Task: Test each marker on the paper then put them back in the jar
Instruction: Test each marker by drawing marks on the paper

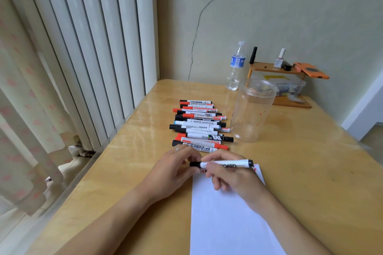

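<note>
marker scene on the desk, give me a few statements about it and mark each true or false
1. Both hands hold one black whiteboard marker over the paper. True.
2. The clear plastic jar is full of markers. False: no markers are in it.
3. The row of markers lies left of the jar. True.
4. The left hand grips the water bottle. False: it pinches the marker's black cap end.
5. The right hand holds the marker's white barrel. True.

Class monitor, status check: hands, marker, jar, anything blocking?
Both hands on one marker: left hand pinching black cap, right hand gripping barrel, over paper. Jar upright, no markers inside. Nothing blocking.
</note>
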Available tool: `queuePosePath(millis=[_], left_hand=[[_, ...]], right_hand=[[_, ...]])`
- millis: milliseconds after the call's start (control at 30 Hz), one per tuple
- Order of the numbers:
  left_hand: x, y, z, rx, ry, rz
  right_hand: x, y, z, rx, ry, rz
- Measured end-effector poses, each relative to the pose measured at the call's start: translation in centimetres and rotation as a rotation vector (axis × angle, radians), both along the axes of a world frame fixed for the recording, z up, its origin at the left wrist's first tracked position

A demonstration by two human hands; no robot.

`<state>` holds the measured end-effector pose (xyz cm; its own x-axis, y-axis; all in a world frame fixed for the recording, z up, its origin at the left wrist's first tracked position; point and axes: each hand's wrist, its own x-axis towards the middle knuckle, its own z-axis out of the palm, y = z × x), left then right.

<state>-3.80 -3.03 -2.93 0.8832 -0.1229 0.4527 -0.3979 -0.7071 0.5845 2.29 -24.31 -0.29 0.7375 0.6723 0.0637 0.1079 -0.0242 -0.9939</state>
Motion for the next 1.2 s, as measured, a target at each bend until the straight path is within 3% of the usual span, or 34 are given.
queuePosePath(millis=[133,233,333,400,533,633,833,1200], left_hand=[[-0.1,0.0,0.2,-0.023,-0.02,0.012],[-0.2,-0.1,0.4,-0.029,-0.021,0.003],[-0.2,0.0,0.3,-0.034,-0.005,0.007],[-0.1,0.2,0.1,-0.043,0.021,0.036],[0.1,0.0,0.0,0.011,0.057,0.025],[0.2,-0.3,0.1,0.028,0.06,0.015],[0.3,-0.3,0.0,0.036,0.078,0.048],[0.4,-0.4,-0.5,0.056,0.022,0.05]], right_hand=[[0.7,-0.3,-0.2,0.108,0.188,-0.07],[1.3,-0.5,-0.1,0.118,0.16,-0.187],[1.7,-1.1,0.1,0.102,0.131,-0.174],[2.1,-1.7,0.2,0.011,0.002,-0.151],[2.6,-2.1,-0.3,-0.268,-0.458,-0.129],[2.5,-1.7,-0.9,-0.337,-0.669,-0.106],[2.4,-1.3,-1.9,-0.311,-0.793,-0.14],[2.5,-1.2,-1.8,-0.308,-0.801,-0.134]])
